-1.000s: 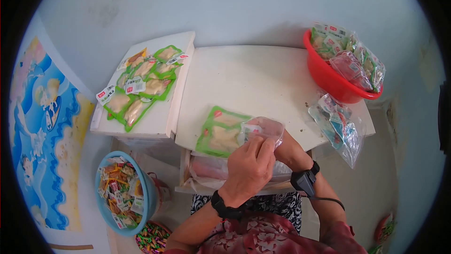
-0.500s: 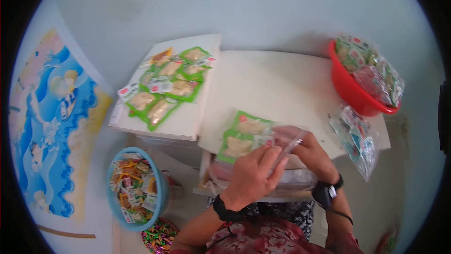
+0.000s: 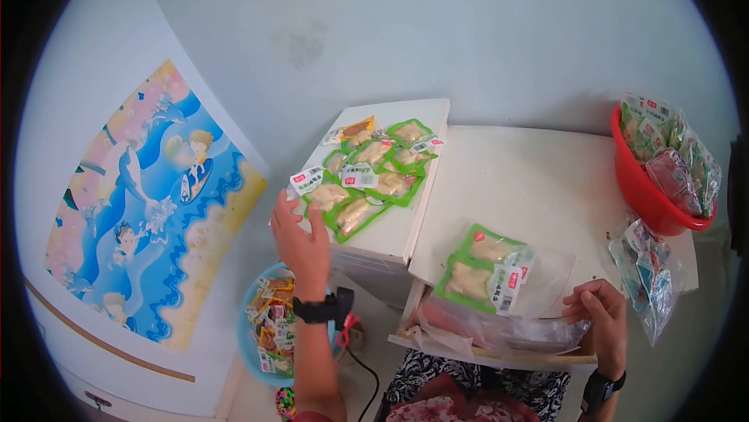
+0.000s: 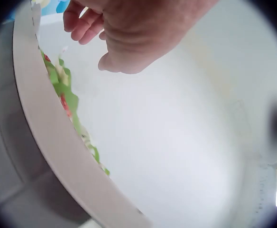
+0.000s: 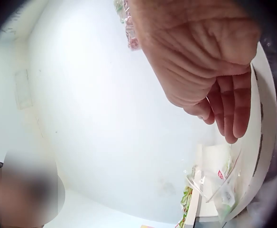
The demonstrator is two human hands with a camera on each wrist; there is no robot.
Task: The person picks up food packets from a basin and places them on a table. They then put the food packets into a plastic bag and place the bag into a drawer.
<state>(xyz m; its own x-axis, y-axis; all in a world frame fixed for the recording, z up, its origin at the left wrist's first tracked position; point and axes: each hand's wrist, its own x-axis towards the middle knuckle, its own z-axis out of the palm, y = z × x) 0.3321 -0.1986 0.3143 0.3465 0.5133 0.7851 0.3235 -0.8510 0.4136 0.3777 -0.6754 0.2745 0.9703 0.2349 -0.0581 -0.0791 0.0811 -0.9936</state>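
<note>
My left hand (image 3: 303, 254) is raised at the near left corner of the left cabinet, fingers spread and holding nothing. Just beyond its fingertips lie several green-edged sealed food packets (image 3: 328, 196) with pale contents and white labels. In the left wrist view the left hand (image 4: 133, 35) hovers with bent fingers above the white surface. On the desk edge a clear plastic bag (image 3: 546, 266) lies with green-edged food packets (image 3: 472, 278) in it. Beside that bag, at the right, my right hand (image 3: 605, 317) has loosely bent fingers and nothing in it; its fingers (image 5: 227, 109) also show in the right wrist view.
An open drawer (image 3: 499, 356) with plastic bags juts out below the desk (image 3: 515, 172). At the right stand a red basin (image 3: 647, 196) full of bagged packets and a loose clear bag (image 3: 647, 266). A blue bucket (image 3: 250, 344) of small packets sits low at the left.
The left hand has let go of the clear bag and moved left to the packet pile. The right hand has come out of the bag to its right. The head view has turned left.
</note>
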